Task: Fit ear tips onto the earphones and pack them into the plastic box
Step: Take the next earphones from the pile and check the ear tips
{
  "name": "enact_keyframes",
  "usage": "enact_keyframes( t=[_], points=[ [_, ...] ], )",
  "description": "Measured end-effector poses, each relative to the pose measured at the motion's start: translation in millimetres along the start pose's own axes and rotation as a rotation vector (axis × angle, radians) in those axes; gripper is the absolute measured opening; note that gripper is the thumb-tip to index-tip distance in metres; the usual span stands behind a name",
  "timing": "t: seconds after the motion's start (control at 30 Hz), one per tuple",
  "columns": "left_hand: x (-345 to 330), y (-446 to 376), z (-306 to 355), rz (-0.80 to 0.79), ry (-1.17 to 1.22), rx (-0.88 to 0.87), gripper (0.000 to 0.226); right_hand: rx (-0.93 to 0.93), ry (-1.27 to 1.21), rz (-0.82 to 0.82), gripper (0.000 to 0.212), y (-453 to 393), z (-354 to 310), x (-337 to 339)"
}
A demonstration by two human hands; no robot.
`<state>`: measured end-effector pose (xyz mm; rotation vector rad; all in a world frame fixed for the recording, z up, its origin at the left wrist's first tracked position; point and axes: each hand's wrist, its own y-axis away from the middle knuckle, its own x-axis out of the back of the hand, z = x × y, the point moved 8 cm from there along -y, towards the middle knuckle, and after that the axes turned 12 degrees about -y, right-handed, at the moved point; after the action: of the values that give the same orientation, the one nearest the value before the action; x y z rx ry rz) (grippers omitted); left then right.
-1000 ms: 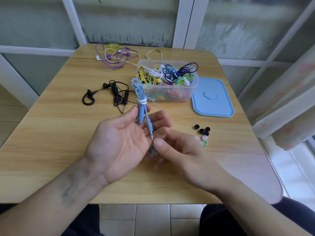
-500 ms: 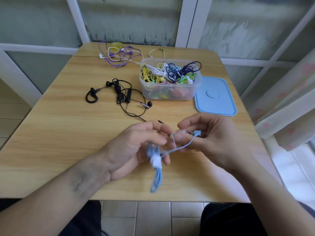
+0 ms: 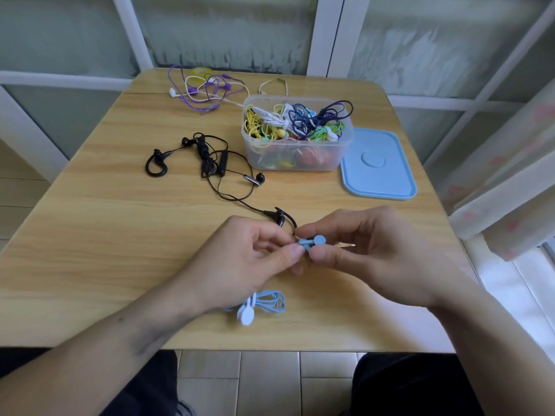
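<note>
We pinch the two blue earbuds (image 3: 310, 242) between our left hand (image 3: 252, 259) and right hand (image 3: 372, 253), both grips closed on them above the desk (image 3: 105, 235). Their cable bundle (image 3: 264, 304) seems to rest below our wrists, and the plastic box (image 3: 295, 132) sits well apart, lid (image 3: 378, 166) beside it.

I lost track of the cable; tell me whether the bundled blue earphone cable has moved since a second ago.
Yes. The bundled blue cable dropped from above the left hand, near the plastic box, to below that hand by the table's near edge.

Wooden table (image 3: 120, 235) before frosted white-framed windows (image 3: 228, 31), tiled floor (image 3: 264, 382), curtain (image 3: 510, 163) right.
</note>
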<state>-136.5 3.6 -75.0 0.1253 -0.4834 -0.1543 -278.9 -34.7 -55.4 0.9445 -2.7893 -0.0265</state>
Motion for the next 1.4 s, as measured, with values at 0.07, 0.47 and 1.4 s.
enact_keyframes(
  t=[0.07, 0.47, 1.4],
  points=[
    [-3, 0, -2, -0.028, 0.020, 0.006, 0.010, 0.023, 0.079, -0.002, 0.021, 0, 1, -1],
    [-6, 2, 5, -0.029, 0.078, -0.004, 0.010, 0.120, 0.082, 0.106, 0.014, -3, -1, 3],
    [-4, -1, -11, 0.014, 0.238, 0.167, 0.014, -0.033, 0.656, 0.079, 0.017, 6, 8, 45]
  ],
)
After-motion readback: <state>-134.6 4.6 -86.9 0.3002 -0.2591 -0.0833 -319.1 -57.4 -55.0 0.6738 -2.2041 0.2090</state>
